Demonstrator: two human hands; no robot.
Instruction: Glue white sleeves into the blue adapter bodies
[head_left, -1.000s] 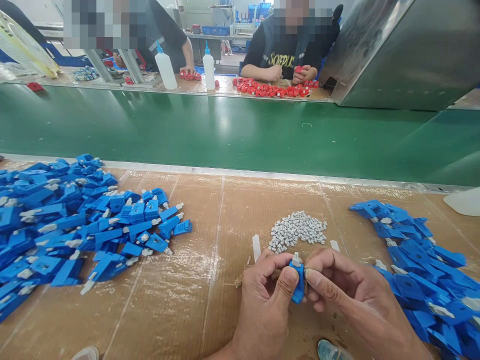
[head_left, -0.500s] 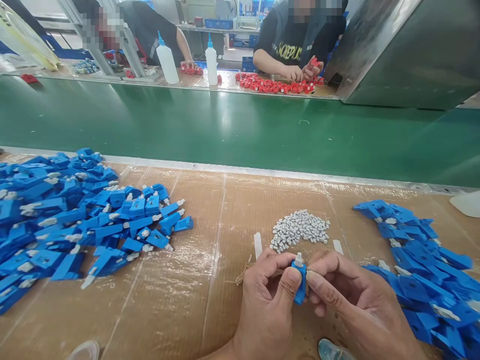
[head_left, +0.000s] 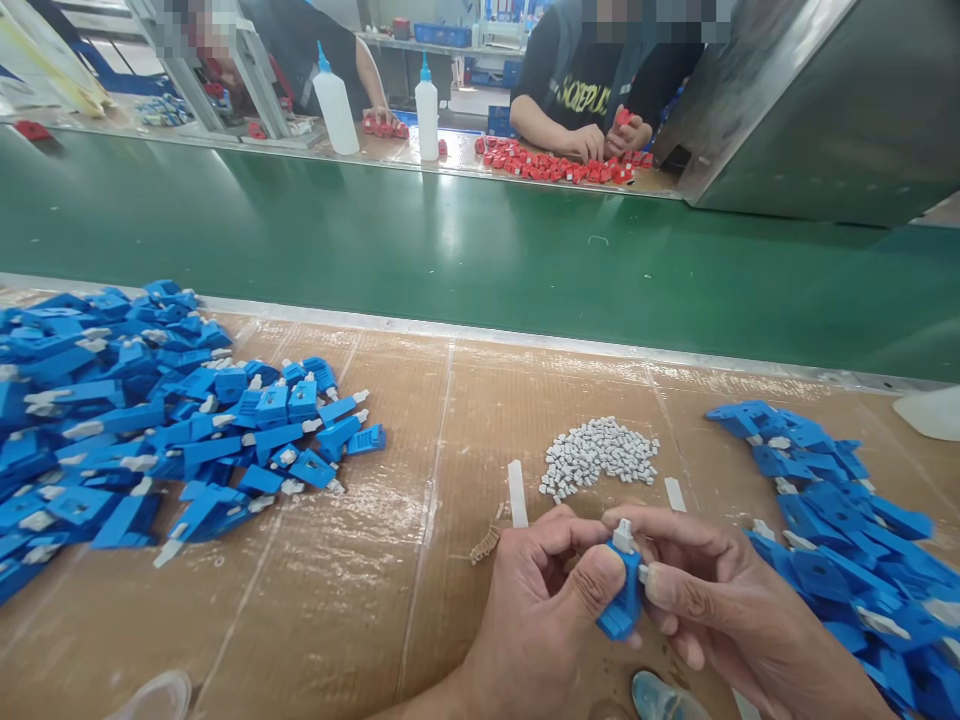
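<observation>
My left hand (head_left: 551,590) grips a blue plastic piece (head_left: 621,605) with a white tip pointing up, the thumb pressed on its face. Between the thumb and fingers of my right hand (head_left: 724,595) is a small white plastic bit (head_left: 645,573), held against the right side of the blue piece. Whether it sits in the blue piece or only touches it, I cannot tell. Just beyond my hands lies a heap of small grey-white bits (head_left: 596,457). Similar blue pieces with white tips form a big pile (head_left: 187,420) at the left and another pile (head_left: 832,500) at the right.
A green conveyor belt (head_left: 450,260) crosses beyond the cardboard-covered table (head_left: 360,600). Across it, two people handle red pieces (head_left: 555,162) near two white squeeze bottles (head_left: 427,120). A metal housing (head_left: 817,110) stands at the upper right. Clear cups (head_left: 660,695) sit at the near edge.
Both hands and the blue piece have shifted slightly right and down, and the blue piece has turned a little. The white bit at its side now shows more clearly.
</observation>
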